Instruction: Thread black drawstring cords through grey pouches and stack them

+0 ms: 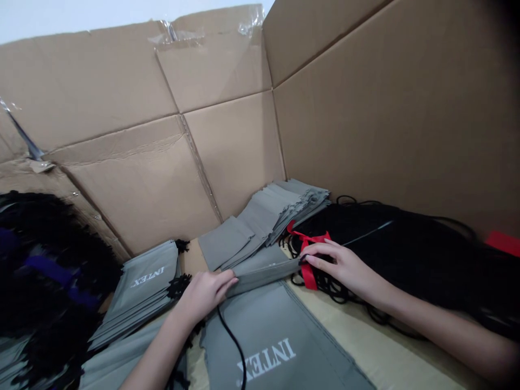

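A grey fabric pouch (264,277) is stretched between my hands, its narrow hemmed edge raised. My left hand (207,295) pinches the hem's left end, where a black cord (235,344) hangs down. At the right end, my right hand (335,265) has its fingers closed on a small black tip at the hem opening, beside a red ribbon (309,273). Below the hem lies grey fabric with white INTEX lettering (266,360).
Stacked grey pouches (140,287) with black cord ends lie left, beside black cord bundles with blue ties (52,271). More grey pieces (264,214) fan out behind. A large black cord bundle (406,249) lies right. Cardboard walls (227,151) rise behind and at right.
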Demonstrator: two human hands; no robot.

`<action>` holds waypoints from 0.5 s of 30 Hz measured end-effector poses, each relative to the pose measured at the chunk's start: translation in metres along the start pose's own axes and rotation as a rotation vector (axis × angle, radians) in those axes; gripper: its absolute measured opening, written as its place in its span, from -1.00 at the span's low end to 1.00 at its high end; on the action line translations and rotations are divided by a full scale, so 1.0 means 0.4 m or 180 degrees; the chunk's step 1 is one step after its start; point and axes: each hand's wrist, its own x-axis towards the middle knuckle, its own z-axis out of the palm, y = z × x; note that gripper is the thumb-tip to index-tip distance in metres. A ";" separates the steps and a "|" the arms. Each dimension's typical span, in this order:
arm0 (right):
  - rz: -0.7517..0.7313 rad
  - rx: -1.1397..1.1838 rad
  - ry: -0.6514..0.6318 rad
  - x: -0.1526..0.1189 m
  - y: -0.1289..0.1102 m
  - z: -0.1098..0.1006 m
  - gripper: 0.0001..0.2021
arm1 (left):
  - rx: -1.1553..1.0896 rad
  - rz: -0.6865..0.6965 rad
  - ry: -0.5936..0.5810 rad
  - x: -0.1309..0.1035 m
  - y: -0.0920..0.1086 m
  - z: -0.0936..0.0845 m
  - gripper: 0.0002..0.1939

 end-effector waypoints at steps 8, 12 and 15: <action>-0.0152 0.1162 -0.0532 -0.004 -0.004 -0.043 -0.62 | 0.0008 0.0044 -0.0080 0.002 -0.006 0.000 -0.67; -0.0276 0.0745 -0.0367 -0.001 -0.008 -0.069 -0.63 | 0.0287 0.0036 -0.0093 0.001 -0.010 -0.007 -0.64; -0.0667 -0.0200 -0.0681 0.000 0.001 -0.097 -0.75 | 0.0520 -0.0003 -0.0040 0.000 -0.004 -0.015 -0.66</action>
